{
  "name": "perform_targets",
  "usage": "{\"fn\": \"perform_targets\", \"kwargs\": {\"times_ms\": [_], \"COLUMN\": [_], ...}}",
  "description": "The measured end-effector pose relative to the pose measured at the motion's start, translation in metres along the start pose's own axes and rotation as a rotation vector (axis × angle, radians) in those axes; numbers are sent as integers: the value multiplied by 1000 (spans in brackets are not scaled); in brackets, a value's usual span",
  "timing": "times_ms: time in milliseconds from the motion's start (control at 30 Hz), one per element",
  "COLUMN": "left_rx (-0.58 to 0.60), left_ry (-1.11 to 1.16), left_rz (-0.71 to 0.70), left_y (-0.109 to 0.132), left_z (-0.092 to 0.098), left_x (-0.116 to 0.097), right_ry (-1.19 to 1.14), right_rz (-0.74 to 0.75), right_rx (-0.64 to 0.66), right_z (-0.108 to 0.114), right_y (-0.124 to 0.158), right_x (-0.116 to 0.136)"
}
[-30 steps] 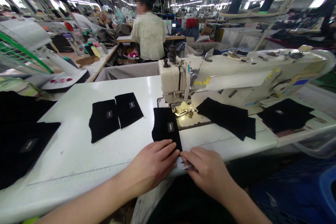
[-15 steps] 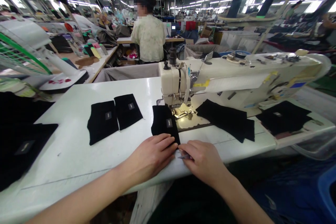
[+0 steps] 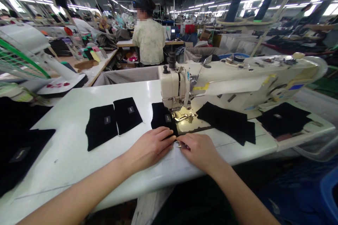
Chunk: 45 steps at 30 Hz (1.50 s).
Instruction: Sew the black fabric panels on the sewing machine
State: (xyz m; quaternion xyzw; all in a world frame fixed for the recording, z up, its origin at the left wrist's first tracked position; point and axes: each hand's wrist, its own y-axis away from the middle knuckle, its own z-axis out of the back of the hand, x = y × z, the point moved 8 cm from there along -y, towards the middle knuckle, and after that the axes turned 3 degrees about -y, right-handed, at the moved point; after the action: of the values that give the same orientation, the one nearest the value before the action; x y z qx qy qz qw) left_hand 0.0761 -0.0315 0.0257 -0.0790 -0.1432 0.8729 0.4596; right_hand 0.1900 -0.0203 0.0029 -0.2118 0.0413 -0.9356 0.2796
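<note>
A black fabric piece (image 3: 158, 114) with a small grey label lies partly under the presser foot of a sewing machine (image 3: 171, 88). My left hand (image 3: 153, 146) rests flat on its near end, fingers stretched out. At the near right corner of the cloth, my right hand (image 3: 199, 151) is closed, with thumb and forefinger pinching the edge. A small pointed metal tool (image 3: 179, 145) pokes out from under the right fingers; most of it is hidden. The needle area (image 3: 185, 116) is lit, just beyond the hands.
Two labelled black pieces (image 3: 101, 124), joined by a thread, lie left on the white table (image 3: 71, 161). More black cloth (image 3: 224, 119) lies to the right of the needle. A fan (image 3: 23, 49) stands at far left, thread cones (image 3: 233, 5) behind. A person (image 3: 150, 38) sits ahead.
The fabric piece has moved a little away from me, further along the presser foot. Both hands have moved forward with it, and the view has shifted slightly.
</note>
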Motion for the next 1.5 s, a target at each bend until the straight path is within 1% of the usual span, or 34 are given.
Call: {"fn": "perform_targets", "kwargs": {"times_ms": [167,500,733,933,1167,1500], "left_rx": [1,0,14,23,28,-3], "left_ry": [-8,-18,-21,-4,-16,-6], "left_rz": [-12,14,21,54,61,107], "left_y": [-4,-13,-18,-24,-30,-27], "left_z": [-2,-6,-12,-15,-15,-14], "left_x": [11,36,56,72,78,79], "right_ry": [18,38,33,32,29,60], "right_rz": [-47,-79,-81,-85,-94,-112], "right_rx": [54,36,17,13,0,-21], "right_z": [1,6,5,5,6,-1], "right_y": [-11,-31,-28,-23,-20,-10], "right_x": [-5,-9,-11,-12,-12,-12]}}
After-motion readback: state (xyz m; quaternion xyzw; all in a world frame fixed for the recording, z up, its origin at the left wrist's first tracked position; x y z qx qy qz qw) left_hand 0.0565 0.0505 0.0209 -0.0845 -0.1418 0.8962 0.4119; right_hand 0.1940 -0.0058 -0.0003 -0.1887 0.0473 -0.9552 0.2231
